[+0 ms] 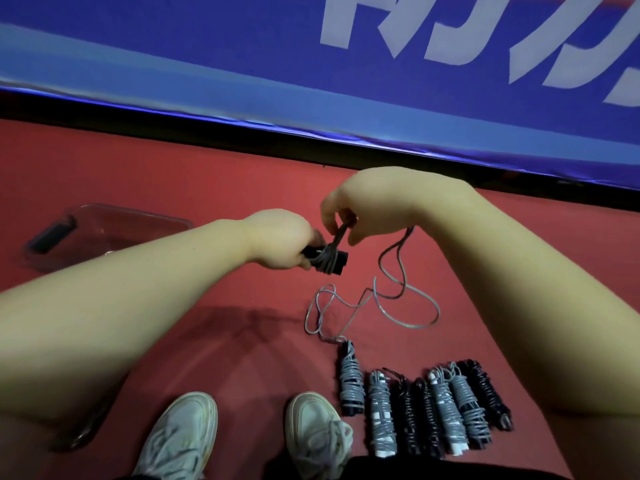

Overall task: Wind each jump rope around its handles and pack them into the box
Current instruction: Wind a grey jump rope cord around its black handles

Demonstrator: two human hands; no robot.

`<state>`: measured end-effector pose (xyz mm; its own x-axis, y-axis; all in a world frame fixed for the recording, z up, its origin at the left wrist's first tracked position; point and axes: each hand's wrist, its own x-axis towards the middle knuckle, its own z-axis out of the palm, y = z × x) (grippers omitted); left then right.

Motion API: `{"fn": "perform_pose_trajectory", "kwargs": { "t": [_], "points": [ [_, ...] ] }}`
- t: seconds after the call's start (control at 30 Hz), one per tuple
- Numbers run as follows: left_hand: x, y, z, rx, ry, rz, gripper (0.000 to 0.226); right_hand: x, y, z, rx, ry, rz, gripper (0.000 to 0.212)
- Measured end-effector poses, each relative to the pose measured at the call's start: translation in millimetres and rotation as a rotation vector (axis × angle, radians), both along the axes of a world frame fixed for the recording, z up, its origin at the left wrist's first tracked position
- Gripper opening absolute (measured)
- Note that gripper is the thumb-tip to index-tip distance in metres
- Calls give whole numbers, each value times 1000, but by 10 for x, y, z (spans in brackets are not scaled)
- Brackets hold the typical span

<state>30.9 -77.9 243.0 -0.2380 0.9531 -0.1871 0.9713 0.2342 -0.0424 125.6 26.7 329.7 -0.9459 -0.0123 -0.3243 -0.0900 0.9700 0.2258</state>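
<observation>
Sitting far to the left of the left hand is the box (pixel 107 233). It is see-through and looks nearly empty, with one dark thing at its left wall.

Next comes the left hand (pixel 282 242). It is shut tight around the black handles (pixel 327 259). The handles lie almost flat, with their long way running left to right, and the free end sticks out to the right of the fist. A few gray turns already sit around them.

Just up and to the right of that end is the right hand (pixel 346 209). Its fingers pinch the rope (pixel 391 292) close to the handles. So the right hand is the one nearer the loose rope.

From the pinch, the rope drops down and to the right, then lies in loose loops on the red floor (pixel 173 168), below both hands. I think each new turn has to go across the handles, not along them.

Lower still, under the right arm, a row of bundles (pixel 426 407) is wound and waiting. None looks packed yet.
</observation>
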Motion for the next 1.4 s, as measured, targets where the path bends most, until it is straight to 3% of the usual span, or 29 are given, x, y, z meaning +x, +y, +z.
{"fn": "perform_pose_trajectory", "kwargs": {
  "t": [0.17, 0.27, 0.33, 0.4, 0.47, 0.57, 0.63, 0.73, 0.9, 1.03, 1.13, 1.23, 1.3, 1.4],
  "points": [
    [-57, -36, -42, -70, -142, -40, 34, -11, 96, -93, 148, 181, 266, 24],
    [-94, -80, -55, -63, -220, -73, 18, -36, 209, -201, 182, 235, 310, 29],
    [-100, -116, 1, -10, -278, -73, 20, -67, 346, -324, 125, 299, 296, 32],
    [-102, -165, 89, 82, -354, -61, 18, -79, 479, -444, -80, 344, 258, 40],
    [-115, -206, 190, 182, -432, -55, 18, -56, 550, -512, -453, 307, 76, 32],
    [-97, -233, 357, 291, -587, -10, 37, -22, 533, -551, -1039, 214, -250, 25],
    [-77, -230, 415, 328, -639, 10, 37, -29, 535, -563, -1227, 160, -323, 25],
    [-108, -228, 432, 382, -689, 91, 31, -84, 581, -498, -1197, 149, -322, 27],
    [-70, -235, 462, 468, -869, 105, 71, -110, 597, -427, -1328, 199, -318, 22],
    [-12, -211, 544, 567, -1176, 0, 49, -69, 545, -555, -1393, 311, -354, 26],
    [-18, -199, 621, 658, -1221, 61, 33, -101, 451, -706, -1443, 435, -322, 33],
    [-156, -192, 652, 846, -1290, 300, 21, -154, 408, -740, -1317, 630, -289, 18],
    [-251, -193, 630, 894, -1276, 387, 19, -195, 419, -736, -1119, 696, -305, 24],
    [-322, -189, 507, 862, -1175, 418, 23, -263, 431, -707, -778, 647, -357, 36]
  ]
}}
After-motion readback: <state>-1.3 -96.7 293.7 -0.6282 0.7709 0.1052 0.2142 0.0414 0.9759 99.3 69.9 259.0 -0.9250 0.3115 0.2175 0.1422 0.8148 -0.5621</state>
